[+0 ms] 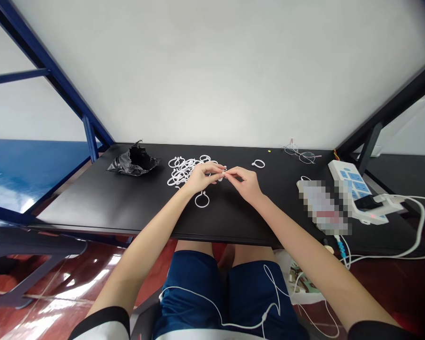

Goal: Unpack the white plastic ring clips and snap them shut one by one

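Observation:
My left hand (204,177) and my right hand (246,182) meet over the middle of the black table. Both pinch a small white plastic ring (221,179) between thumb and fingertips; my fingers cover most of it. A pile of white plastic rings (180,174), which look like curtain rings with small eyelets, lies beside and partly behind my left hand. One loose ring (202,200) rests just below my left wrist. Another single ring (258,164) lies apart, beyond my right hand.
A crumpled black plastic bag (134,161) stands open at the left. Glasses (306,157) lie at the back right. Nearer are a blurred phone (322,207) on a cable and a white power strip (354,182) with plugs. White earphone wire (212,307) crosses my lap.

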The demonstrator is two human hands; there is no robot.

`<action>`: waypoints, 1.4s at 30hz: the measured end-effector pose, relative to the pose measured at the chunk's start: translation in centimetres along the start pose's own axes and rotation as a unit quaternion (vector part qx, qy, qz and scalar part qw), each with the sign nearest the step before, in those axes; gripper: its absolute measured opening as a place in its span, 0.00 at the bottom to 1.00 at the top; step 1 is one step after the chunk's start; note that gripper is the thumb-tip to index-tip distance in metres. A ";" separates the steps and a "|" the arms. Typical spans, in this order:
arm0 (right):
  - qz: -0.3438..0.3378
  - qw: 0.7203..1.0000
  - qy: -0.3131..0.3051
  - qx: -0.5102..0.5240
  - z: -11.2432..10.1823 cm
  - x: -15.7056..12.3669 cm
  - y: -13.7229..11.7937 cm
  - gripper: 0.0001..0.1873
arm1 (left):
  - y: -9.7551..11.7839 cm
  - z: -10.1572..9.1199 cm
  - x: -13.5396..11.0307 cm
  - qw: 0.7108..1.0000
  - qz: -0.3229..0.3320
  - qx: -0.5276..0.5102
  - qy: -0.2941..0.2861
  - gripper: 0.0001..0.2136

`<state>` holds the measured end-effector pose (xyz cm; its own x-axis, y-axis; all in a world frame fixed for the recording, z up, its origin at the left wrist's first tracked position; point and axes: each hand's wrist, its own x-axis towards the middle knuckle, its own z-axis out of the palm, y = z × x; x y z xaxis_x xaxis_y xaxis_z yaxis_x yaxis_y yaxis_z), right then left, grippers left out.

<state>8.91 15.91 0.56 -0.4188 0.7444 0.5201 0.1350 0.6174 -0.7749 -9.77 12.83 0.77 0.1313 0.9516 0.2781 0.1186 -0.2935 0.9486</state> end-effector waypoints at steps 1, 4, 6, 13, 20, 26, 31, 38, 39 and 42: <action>0.008 1.000 0.000 0.022 0.0 0.0 0.0 0.11 | 0.1 -0.1 0.0 1.000 -0.013 -0.010 -0.007 0.14; 0.053 0.993 -0.006 0.108 0.0 0.2 0.2 0.11 | 0.5 -0.2 -0.1 0.998 -0.048 -0.032 -0.023 0.15; 0.085 0.985 -0.011 0.147 0.0 0.4 0.3 0.13 | 0.5 -0.3 0.0 0.998 -0.053 -0.032 -0.020 0.16; 0.136 0.966 -0.049 0.214 -0.1 0.8 0.3 0.16 | 0.3 0.4 0.2 0.998 0.040 0.038 0.034 0.13; 0.146 0.979 0.042 0.138 -1.1 1.5 1.8 0.16 | 0.6 0.3 0.4 0.993 0.030 0.074 0.087 0.18; 0.095 0.982 0.102 -0.126 -3.6 1.9 4.3 0.05 | -0.4 -0.7 0.8 0.984 0.014 0.066 0.164 0.15; 0.106 0.970 0.040 -0.213 -3.6 1.8 5.7 0.07 | -1.0 -0.9 1.0 0.981 0.014 0.069 0.179 0.12; 0.117 0.949 -0.026 -0.293 -3.2 1.7 5.9 0.11 | -1.2 -1.1 1.0 0.974 0.033 0.136 0.180 0.08; 0.121 0.945 -0.033 -0.303 -3.2 1.6 5.9 0.12 | -1.3 -1.2 1.0 0.972 0.032 0.146 0.180 0.08; 0.128 0.941 -0.036 -0.311 -3.1 1.5 6.1 0.17 | -1.3 -1.2 1.0 0.970 0.031 0.161 0.177 0.07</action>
<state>11.86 21.55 -2.25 -0.3575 0.8836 0.3025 0.7297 0.4664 -0.5000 -10.96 14.25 -0.03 -0.1920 0.8864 0.4212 0.4301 -0.3098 0.8480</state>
